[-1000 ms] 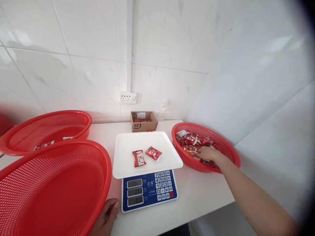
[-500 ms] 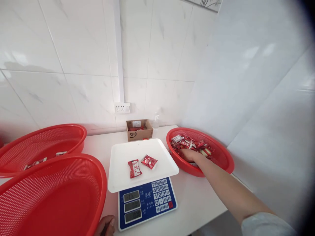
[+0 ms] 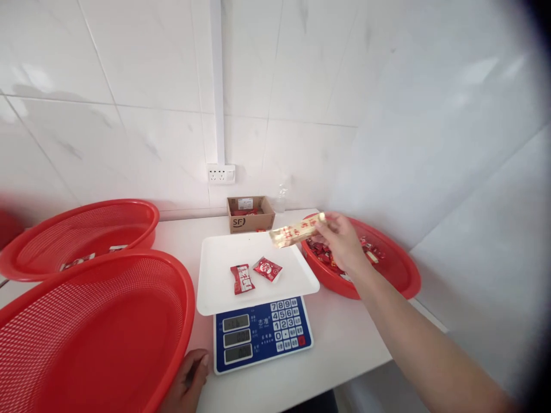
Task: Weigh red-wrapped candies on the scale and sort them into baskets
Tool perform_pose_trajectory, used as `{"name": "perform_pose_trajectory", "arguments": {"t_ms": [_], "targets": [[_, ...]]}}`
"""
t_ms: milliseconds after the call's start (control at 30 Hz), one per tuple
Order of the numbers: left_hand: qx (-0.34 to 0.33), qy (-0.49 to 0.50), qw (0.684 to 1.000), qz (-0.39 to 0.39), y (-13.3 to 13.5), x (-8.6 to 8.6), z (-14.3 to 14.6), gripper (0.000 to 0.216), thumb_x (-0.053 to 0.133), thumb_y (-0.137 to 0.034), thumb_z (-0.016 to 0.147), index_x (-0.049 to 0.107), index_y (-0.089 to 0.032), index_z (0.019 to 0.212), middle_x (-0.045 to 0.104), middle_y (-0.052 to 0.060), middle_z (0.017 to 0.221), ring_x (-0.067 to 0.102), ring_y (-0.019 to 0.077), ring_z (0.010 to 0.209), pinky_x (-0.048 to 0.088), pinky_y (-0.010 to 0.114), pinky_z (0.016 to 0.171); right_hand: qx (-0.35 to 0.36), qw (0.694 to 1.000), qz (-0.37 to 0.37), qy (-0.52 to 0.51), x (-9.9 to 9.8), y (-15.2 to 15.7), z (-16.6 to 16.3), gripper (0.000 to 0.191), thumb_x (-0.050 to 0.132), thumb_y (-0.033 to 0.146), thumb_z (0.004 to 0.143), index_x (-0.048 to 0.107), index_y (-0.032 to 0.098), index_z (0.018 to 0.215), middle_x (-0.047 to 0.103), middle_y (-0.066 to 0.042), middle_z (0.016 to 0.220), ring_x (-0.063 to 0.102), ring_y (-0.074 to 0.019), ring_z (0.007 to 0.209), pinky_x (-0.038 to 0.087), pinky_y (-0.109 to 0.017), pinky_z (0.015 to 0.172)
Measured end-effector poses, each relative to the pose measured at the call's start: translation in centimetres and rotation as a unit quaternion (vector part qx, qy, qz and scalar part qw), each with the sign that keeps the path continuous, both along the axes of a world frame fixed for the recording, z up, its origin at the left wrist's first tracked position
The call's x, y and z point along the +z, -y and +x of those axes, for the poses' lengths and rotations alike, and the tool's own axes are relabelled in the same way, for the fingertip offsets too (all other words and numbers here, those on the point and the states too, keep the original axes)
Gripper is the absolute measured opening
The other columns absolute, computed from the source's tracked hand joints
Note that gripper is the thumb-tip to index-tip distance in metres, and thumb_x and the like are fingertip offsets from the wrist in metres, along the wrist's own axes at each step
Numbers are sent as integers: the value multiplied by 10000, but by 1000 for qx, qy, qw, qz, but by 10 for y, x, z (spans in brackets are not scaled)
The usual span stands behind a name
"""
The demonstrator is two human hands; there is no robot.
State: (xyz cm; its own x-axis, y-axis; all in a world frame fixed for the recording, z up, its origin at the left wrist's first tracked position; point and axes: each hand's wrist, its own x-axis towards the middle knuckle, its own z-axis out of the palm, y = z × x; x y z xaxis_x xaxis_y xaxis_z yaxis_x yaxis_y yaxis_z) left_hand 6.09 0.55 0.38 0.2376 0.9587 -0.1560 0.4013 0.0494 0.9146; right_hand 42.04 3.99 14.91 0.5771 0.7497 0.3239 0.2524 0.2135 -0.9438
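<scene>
My right hand [image 3: 342, 238] pinches one end of a long gold wrapped bar [image 3: 296, 230] and holds it in the air over the right edge of the white scale tray [image 3: 224, 289]. Two small red snack packets [image 3: 256, 273] lie on that tray. Behind the hand stands a red basket [image 3: 398, 269] with several red packets in it. My left hand [image 3: 187, 381] rests at the table's front edge, fingers curled against the rim of the near red basket [image 3: 92, 332], beside the blue scale's keypad [image 3: 262, 335].
A second large red basket [image 3: 80, 232] at the back left holds a few packets. A small cardboard box [image 3: 250, 213] and a clear bottle [image 3: 280, 199] stand by the tiled wall under a socket [image 3: 221, 173]. The table ends just right of the right-hand basket.
My right hand has come up out of the right basket with a gold bar and moved left toward the scale tray. The left hand has stayed at the near basket's rim.
</scene>
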Motion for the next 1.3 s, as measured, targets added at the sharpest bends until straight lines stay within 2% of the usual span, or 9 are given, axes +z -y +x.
{"name": "perform_pose_trajectory", "arguments": {"t_ms": [200,300,433,567,667,800,1000,1200,1300], "targets": [[-8,-6,1000,-5,3,4,-1,358,463,-555,754,590,-221,762,574,-8,675,564,179,702,479,265,706,120,986,-70,-93,-32,-33,-59,409,660,424,673,414,236,940,595,26,802,623,-144,703,539,-335,648],[-12,1,1000,-1,4,3,-1,351,467,-546,763,591,-218,774,597,-1,714,570,178,721,473,263,715,131,976,-154,78,-41,-38,-65,276,633,380,711,507,217,893,576,-20,932,608,-163,804,514,-378,747],[-24,11,1000,-13,3,7,1,342,467,-534,764,589,-215,753,593,-5,687,563,172,685,471,255,683,129,906,-181,361,-42,-22,-71,192,610,290,752,623,205,923,536,-82,1101,501,-232,1071,376,-434,957],[-1,34,999,-14,3,10,6,300,483,-489,763,592,-211,729,590,0,661,547,170,658,467,256,667,203,867,-164,425,-42,3,-83,258,511,335,834,632,250,1047,517,-75,1207,466,-236,1142,373,-417,973],[5,45,999,-12,4,8,7,286,478,-470,774,584,-210,720,588,-2,663,545,165,660,461,245,664,206,841,-180,467,-44,16,-89,244,511,318,834,662,220,999,539,-94,1208,491,-260,1119,390,-437,950],[-16,22,999,-18,3,3,2,300,465,-487,786,577,-211,752,575,-1,689,545,167,687,457,250,684,192,837,-179,480,-45,19,-101,242,512,334,843,661,217,994,551,-99,1215,472,-269,1148,337,-492,982],[-14,10,1000,-8,2,-6,-3,346,429,-531,802,559,-211,786,492,-21,640,498,158,649,430,261,666,229,808,-183,511,-48,12,-129,502,391,484,883,458,225,1308,399,-77,1401,201,-293,1345,41,-596,1058],[-24,7,1000,-14,2,-8,-3,356,395,-536,821,541,-213,790,465,-24,661,481,154,666,413,256,678,248,814,-198,486,-46,26,-133,491,369,488,891,478,233,1296,468,-61,1351,301,-263,1310,80,-544,1084],[-28,0,999,-21,1,-7,-2,358,391,-541,817,536,-215,796,469,-23,663,481,159,670,409,262,682,224,820,-218,480,-43,32,-127,492,344,496,895,477,242,1295,412,-58,1394,233,-272,1339,91,-566,1074]]}}
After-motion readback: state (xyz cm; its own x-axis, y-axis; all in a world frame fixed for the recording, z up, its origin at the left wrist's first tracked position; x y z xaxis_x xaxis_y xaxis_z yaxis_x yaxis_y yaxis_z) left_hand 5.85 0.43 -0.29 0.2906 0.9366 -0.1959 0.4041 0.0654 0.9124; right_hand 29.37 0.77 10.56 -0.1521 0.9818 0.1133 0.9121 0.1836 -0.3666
